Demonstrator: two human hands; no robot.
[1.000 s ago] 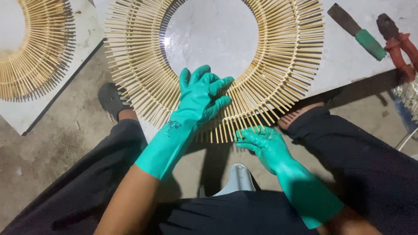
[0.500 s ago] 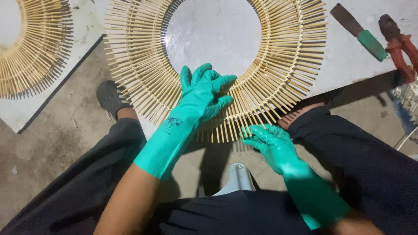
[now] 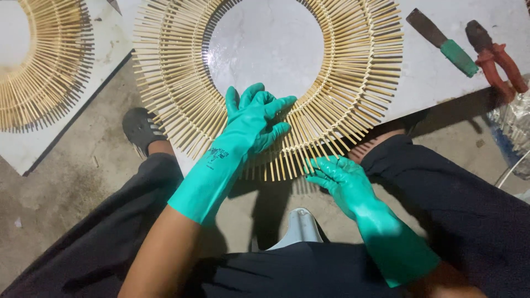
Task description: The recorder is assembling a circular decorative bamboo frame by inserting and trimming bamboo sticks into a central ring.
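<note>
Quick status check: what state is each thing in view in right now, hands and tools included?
Left hand: gloved, pressed flat on the stick ring.
Right hand: gloved, fingertips at the ring's near edge.
Stick ring: flat on the white board, near edge overhanging.
White board: bears the ring and tools.
Second ring: flat on another board, untouched.
Scraper: lying idle.
Pliers: lying idle, handles apart.
</note>
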